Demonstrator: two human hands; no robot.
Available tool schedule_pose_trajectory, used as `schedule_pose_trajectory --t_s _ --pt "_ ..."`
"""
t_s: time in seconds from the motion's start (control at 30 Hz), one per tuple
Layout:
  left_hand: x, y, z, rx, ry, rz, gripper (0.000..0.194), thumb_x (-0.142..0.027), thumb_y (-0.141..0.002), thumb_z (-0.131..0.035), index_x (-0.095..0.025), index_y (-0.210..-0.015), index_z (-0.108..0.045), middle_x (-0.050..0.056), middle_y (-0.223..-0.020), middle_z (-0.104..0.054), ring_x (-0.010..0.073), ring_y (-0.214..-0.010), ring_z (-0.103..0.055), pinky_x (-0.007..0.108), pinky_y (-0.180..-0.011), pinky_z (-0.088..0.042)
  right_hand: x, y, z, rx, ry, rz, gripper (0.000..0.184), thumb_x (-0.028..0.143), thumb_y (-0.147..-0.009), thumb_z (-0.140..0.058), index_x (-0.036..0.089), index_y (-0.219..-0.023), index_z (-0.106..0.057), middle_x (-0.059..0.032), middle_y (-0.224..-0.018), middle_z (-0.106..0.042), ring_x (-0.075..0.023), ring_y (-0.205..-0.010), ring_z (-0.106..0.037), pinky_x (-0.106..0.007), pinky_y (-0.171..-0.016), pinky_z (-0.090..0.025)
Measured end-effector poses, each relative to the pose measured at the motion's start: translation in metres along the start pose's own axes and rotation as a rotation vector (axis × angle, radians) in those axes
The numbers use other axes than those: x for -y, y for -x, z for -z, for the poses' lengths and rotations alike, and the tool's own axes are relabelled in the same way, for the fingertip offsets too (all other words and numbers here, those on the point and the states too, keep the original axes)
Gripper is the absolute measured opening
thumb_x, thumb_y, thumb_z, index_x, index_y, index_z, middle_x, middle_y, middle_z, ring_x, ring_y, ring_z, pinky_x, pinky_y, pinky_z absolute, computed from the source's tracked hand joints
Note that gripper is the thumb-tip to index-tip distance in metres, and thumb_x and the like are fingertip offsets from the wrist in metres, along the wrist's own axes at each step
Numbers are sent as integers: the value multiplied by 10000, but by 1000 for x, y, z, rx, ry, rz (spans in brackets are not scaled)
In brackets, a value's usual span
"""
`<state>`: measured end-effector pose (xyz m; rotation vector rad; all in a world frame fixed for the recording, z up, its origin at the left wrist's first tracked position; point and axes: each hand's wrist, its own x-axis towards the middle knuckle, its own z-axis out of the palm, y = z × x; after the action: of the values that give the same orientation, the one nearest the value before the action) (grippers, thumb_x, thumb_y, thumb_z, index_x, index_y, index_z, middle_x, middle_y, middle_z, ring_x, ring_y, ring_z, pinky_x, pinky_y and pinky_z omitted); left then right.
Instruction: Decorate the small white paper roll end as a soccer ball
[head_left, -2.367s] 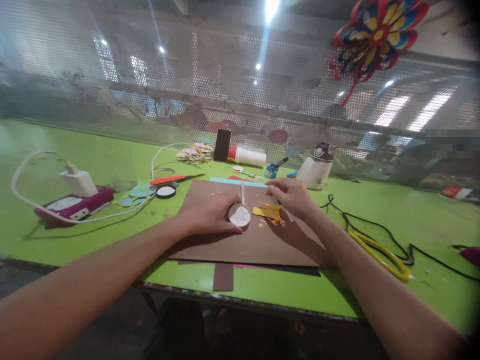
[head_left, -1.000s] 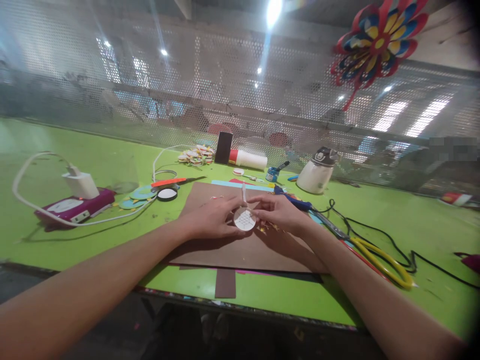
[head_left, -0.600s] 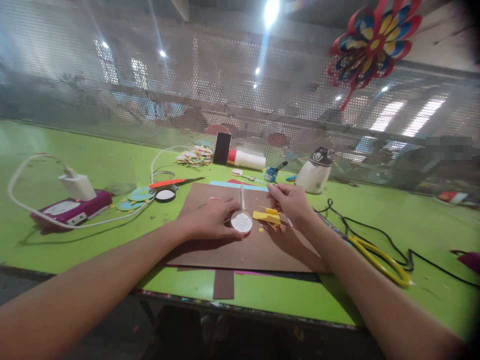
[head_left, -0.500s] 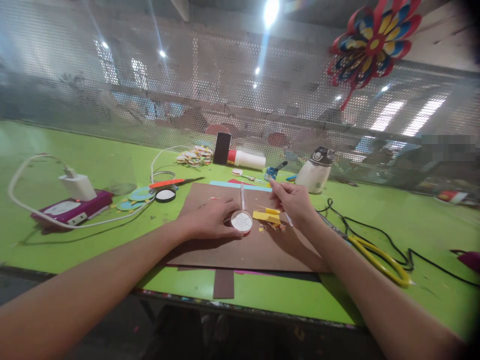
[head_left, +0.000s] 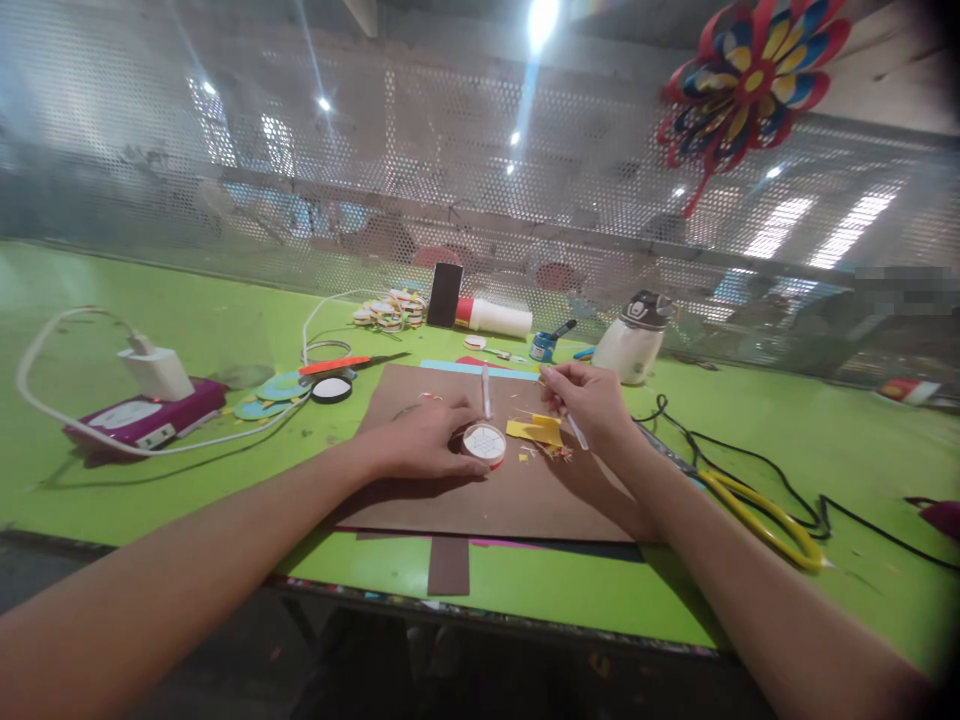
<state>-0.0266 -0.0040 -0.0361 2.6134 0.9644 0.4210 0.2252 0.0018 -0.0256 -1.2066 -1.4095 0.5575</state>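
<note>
white web-lined disc gripped by l hand, r hand nr flat yellow scrap, hold unclear

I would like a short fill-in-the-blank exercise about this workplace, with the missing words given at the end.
1. The ____ hand holds the round disc.
2. The yellow paper lies on a ____ board.
3. The colour of the table is ____.
4. The charger at the picture's left side is ____.

Missing words: left; brown; green; white.

two hands, one phone, one charger
</note>
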Motion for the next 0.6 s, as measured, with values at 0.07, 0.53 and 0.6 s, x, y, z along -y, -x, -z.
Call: schedule_pose_trajectory --t_s 0.07,0.53,0.6 --pt "-1 -1 1 6 10 7 617 -605 -802 -717 -208 -1271 -669 129 -1283 -617 347 -1184 -593 435 -1001 -460 -2 -1 0 1 2 4 481 639 -690 -785 177 -661 -654 -14 -538 -644 -108 -444 -523 -250 -460 -436" --pt "2 -3 2 16 26 2 582 -588 -827 -689 -188 -1247 -654 121 -1231 -661 309 -1126 -588 416 -967 -453 -1 -3 4 -23 0 -1 439 598 -721 -759 174 -665 -658 -9 -544 -641 -90 -425 -506 -234 -450 -433" --pt "2 -2 1 12 23 0 587 -582 -822 -697 -188 -1255 -651 120 -1231 -657 310 -1134 -586 419 -975 -452 -1 -3 5 -31 1 -6 430 594 -723 -751 175 -682 -659 -9 -549 -644 -94 -430 -515 -234 -451 -433"
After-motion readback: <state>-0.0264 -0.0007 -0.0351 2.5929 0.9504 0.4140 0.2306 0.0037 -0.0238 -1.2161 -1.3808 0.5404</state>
